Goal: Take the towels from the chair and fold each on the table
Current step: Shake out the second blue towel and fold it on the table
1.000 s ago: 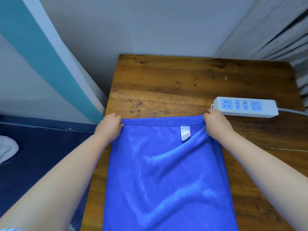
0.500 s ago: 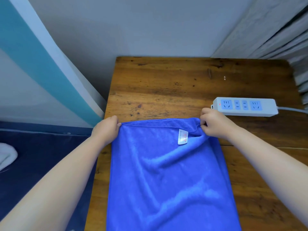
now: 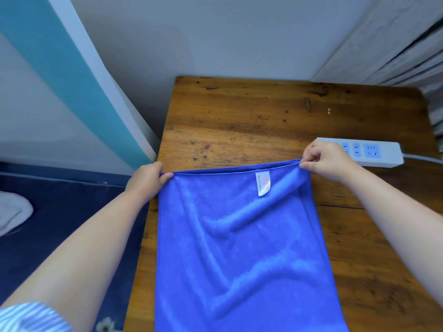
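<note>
Head view: blue towel (image 3: 239,248) spread lengthwise on wooden table (image 3: 263,121), far corners pinched by left hand (image 3: 147,179) and right hand (image 3: 328,161), beside power strip (image 3: 374,153). Likely squaring up before first fold; next, bringing far edge evenly toward near edge.

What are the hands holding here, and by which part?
Both hold the blue towel by its far edge: the left hand pinches the left corner, the right hand the right corner.
</note>
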`<action>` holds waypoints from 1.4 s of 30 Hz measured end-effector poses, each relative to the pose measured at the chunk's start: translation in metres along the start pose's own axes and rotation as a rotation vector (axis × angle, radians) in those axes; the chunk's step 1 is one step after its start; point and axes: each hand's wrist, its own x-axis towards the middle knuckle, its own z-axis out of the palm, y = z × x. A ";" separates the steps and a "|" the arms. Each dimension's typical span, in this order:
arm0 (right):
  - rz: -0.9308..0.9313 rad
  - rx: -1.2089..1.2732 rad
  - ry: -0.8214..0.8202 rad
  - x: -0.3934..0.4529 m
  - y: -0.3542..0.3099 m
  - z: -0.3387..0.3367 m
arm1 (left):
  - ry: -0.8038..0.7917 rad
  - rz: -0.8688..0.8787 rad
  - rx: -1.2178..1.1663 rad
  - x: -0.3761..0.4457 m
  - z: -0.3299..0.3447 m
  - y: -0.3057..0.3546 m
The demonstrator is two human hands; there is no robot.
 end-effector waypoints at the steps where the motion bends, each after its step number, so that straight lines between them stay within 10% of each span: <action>1: 0.007 0.001 -0.007 0.001 0.000 0.001 | 0.007 0.012 -0.016 -0.001 0.000 0.000; 18: 0.012 -0.158 0.040 -0.031 -0.019 -0.018 | -0.160 0.471 0.801 -0.051 -0.030 -0.003; 22: -0.022 -0.082 0.146 -0.065 -0.035 -0.030 | 0.099 0.281 0.538 -0.076 -0.059 0.004; 27: -0.128 -0.291 0.356 -0.091 -0.064 -0.064 | 0.630 0.481 0.348 -0.103 -0.101 0.018; 36: -0.164 -0.662 0.515 -0.150 -0.123 -0.143 | 0.679 0.986 0.728 -0.158 -0.193 0.026; 39: -0.136 -0.753 0.530 -0.162 -0.132 -0.153 | 0.611 0.858 0.669 -0.167 -0.214 0.038; 42: -0.249 -0.575 0.857 -0.175 -0.141 -0.166 | 0.916 0.705 0.404 -0.181 -0.232 0.048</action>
